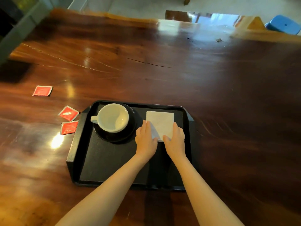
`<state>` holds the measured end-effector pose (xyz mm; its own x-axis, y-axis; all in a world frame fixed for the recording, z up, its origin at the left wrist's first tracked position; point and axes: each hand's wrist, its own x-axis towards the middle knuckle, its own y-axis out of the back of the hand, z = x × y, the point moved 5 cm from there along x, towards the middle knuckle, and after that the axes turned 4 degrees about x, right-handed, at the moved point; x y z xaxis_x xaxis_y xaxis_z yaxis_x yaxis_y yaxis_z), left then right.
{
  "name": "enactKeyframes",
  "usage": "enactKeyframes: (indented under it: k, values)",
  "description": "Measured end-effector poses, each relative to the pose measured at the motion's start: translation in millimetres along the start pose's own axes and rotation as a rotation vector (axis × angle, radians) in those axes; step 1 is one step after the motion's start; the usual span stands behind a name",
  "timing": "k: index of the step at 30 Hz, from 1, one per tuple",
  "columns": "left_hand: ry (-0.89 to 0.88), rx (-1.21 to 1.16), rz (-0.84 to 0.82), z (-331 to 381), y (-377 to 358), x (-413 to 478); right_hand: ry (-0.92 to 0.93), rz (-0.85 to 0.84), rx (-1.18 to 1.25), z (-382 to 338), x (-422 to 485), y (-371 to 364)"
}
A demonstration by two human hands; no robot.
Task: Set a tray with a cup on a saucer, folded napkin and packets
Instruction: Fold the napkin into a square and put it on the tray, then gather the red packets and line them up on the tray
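A black tray (104, 162) lies on the wooden table. In its far left corner a white cup (112, 117) stands on a black saucer (130, 128), handle pointing left. A white napkin (161, 123) lies in the tray's far right part. My left hand (145, 139) grips the napkin's near left corner and lifts it slightly. My right hand (175, 139) holds the near right edge. Three red packets lie on the table left of the tray: one far off (42, 90), one near the tray's corner (68, 113), one just below it (69, 127).
The glossy wooden table (162, 70) stretches far beyond the tray. A blue stool (284, 25) stands past the far right edge, and a grey frame (21, 28) at the far left.
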<state>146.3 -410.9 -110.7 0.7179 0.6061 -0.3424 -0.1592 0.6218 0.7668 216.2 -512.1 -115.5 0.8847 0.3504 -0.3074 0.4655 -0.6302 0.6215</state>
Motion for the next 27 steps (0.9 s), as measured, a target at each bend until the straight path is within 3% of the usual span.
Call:
enactKeyframes:
  k: [8,14,22,27]
  values:
    - [-0.012,0.022,-0.117,19.3,37.4,-15.5,-0.072,-0.242,-0.14,-16.5,-4.9,32.5]
    - [-0.187,0.174,-0.073,51.8,123.4,-18.0,0.057,-0.45,-0.493,-75.6,4.3,90.3]
    - [-0.092,0.583,-0.257,45.7,210.8,-34.6,0.204,-0.711,-0.812,-163.2,-13.6,91.6]
    - [-0.017,0.624,-0.26,14.3,262.0,-48.1,0.341,-0.675,-0.949,-222.2,-24.9,63.5]
